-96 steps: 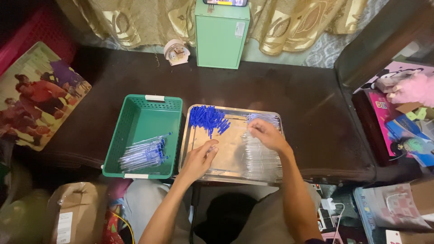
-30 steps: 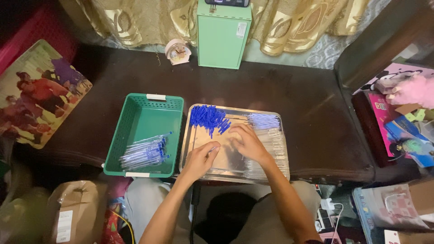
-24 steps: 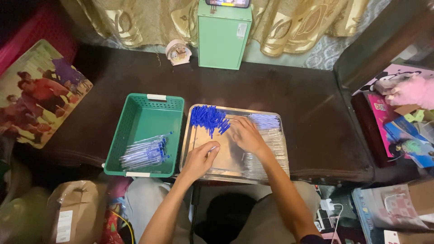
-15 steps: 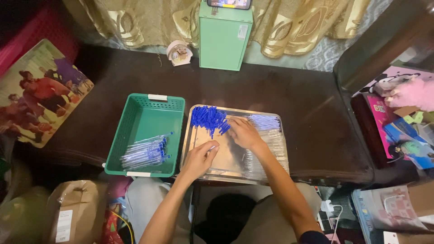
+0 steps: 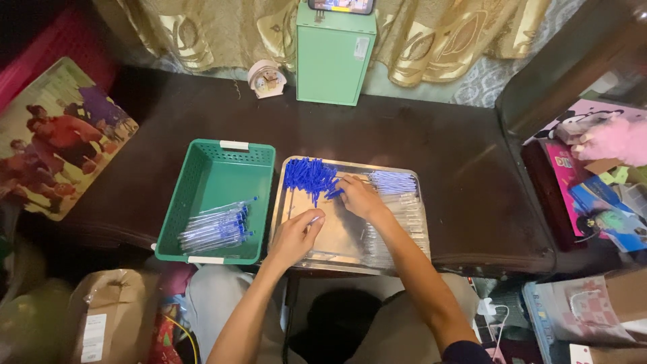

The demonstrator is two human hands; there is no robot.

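From the head camera, a dark wooden table point(image 5: 431, 155) runs across the view, with a metal tray point(image 5: 344, 246) at its near edge, just right of the middle. The person's left hand point(image 5: 296, 236) rests on the tray's near left part, fingers curled around a thin pen part point(image 5: 314, 219) that pokes out between thumb and forefinger. The right hand point(image 5: 359, 197) lies farther in, near the tray's centre; its fingers are bent and their tips touch the right fringe of a pile of blue pen caps point(image 5: 310, 178) heaped in the tray's far left corner. Whether those fingers actually pinch a cap cannot be told. Along the tray's right side lies a bed of clear pen barrels point(image 5: 403, 216), with a blue-tinted bunch at the far right corner.

Just left of the tray, touching it or nearly so, stands a green plastic basket point(image 5: 202, 178) at the table's near edge. Assembled pens point(image 5: 217, 228) with blue ends lie in a loose bundle on its near half.

At the table's far edge stand a mint-green box point(image 5: 335, 57) and, to its left, a small white clock point(image 5: 267, 79). A picture board point(image 5: 57, 135) leans over the table's left end. Gold patterned curtains point(image 5: 431, 40) hang behind the table.
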